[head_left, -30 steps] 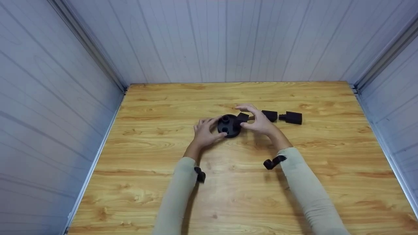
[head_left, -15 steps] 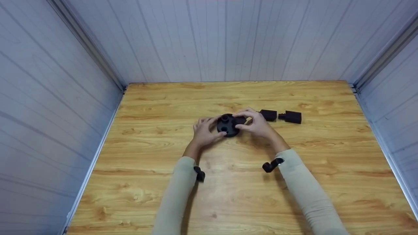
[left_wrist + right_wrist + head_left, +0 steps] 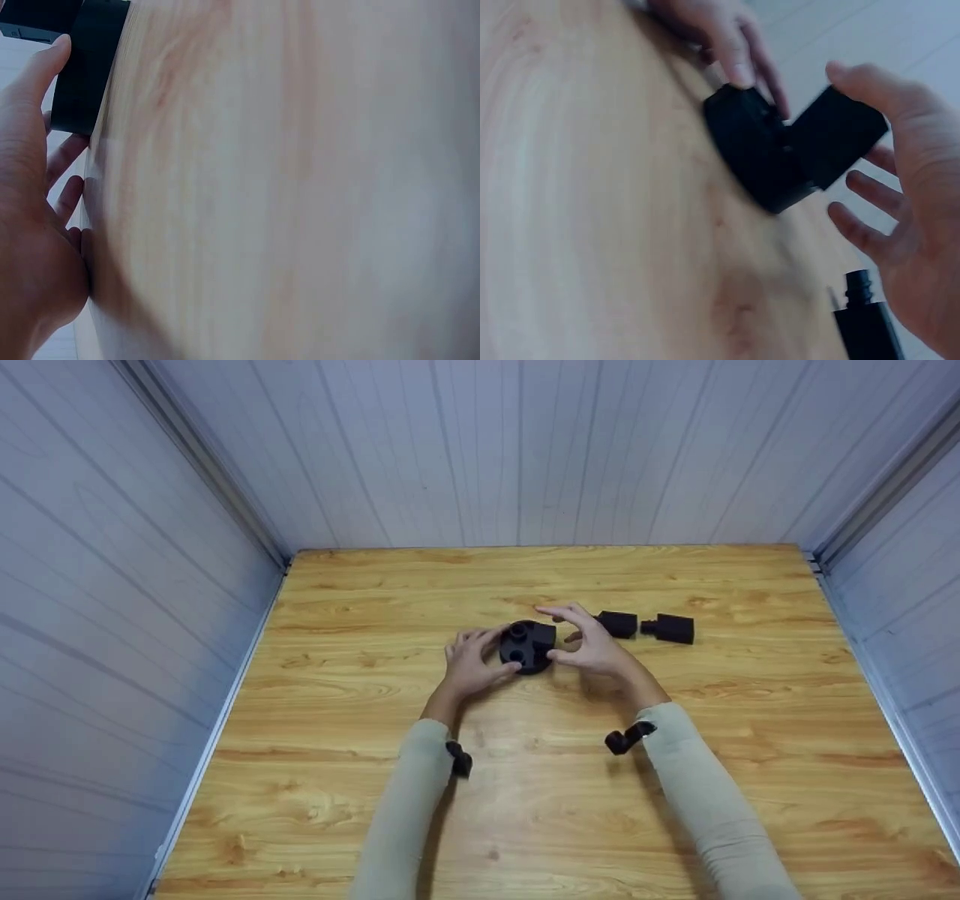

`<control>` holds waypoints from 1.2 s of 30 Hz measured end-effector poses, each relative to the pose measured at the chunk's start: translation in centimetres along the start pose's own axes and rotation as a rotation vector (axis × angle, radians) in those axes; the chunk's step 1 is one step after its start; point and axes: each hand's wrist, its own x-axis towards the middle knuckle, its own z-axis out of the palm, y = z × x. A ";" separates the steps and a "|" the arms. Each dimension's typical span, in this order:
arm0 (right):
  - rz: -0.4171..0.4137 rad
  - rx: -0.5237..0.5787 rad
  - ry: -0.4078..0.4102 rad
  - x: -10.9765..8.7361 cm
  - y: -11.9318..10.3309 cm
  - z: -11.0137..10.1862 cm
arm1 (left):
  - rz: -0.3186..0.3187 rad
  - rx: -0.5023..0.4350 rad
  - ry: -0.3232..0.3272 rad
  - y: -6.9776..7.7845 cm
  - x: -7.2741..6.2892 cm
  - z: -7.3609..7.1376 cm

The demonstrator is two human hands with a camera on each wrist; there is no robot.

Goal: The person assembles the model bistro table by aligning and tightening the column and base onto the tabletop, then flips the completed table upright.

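A round black base (image 3: 516, 646) with socket-like holes lies on the wooden table. My left hand (image 3: 471, 666) grips its left rim between thumb and fingers; the left wrist view shows the thumb on top of the base (image 3: 88, 75). A black square block (image 3: 544, 636) stands upright in the base's right side. Beside it, my right hand (image 3: 596, 649) is spread, its thumb touching or nearly touching the block and its index finger held away. In the right wrist view the thumb meets the block's upper edge (image 3: 838, 139), and the other fingers are apart from it.
Two loose black blocks with narrow necks lie right of the base: a nearer one (image 3: 619, 624) and a farther one (image 3: 669, 628). The right wrist view shows a threaded neck (image 3: 859, 286) on one. Pale panel walls (image 3: 480, 450) border the table (image 3: 540, 810).
The right fingers closed round the block, then spread away from it. The block has turned from a slanted angle to nearly square. The left hand has stayed on the base.
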 end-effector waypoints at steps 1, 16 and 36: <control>0.000 0.020 -0.018 0.0 -0.1 -0.2 | -0.001 -0.002 0.001 0.0 0.0 0.0; 0.030 -0.079 0.040 0.5 0.3 0.5 | -0.008 -0.020 -0.004 -0.3 0.1 0.1; 0.065 -0.012 -0.013 1.4 -0.7 -0.2 | 0.008 0.004 0.006 -0.2 0.2 0.1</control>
